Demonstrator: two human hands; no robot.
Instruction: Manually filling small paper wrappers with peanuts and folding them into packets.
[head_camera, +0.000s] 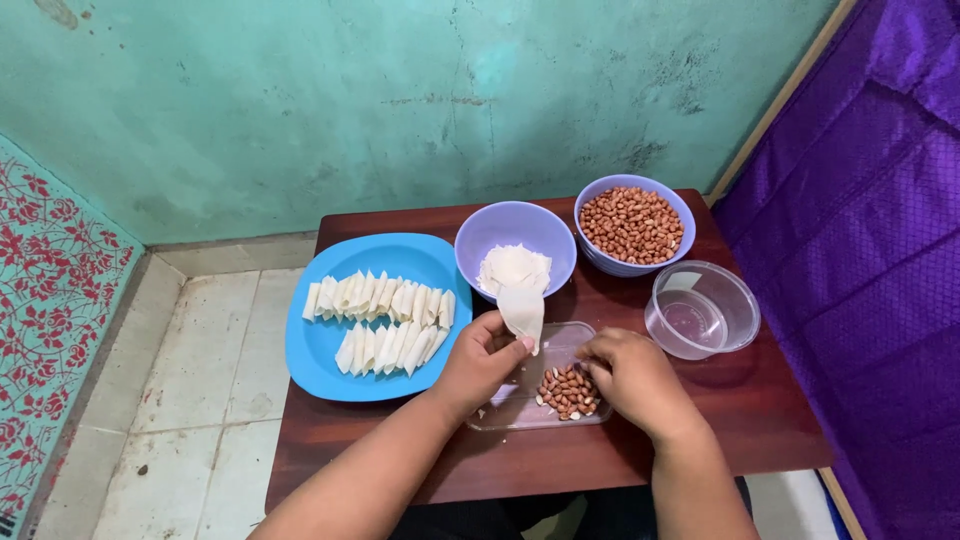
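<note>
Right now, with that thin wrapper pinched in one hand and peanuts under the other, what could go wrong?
The wrapper hangs limp from the left hand; it might tear or fold on itself. Peanuts in the shallow clear tray could scatter under the right hand. The clear water cup, close by that arm, could be knocked over.

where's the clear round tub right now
The clear round tub sits at the right edge of the brown table, just below the bowl of peanuts.
</note>
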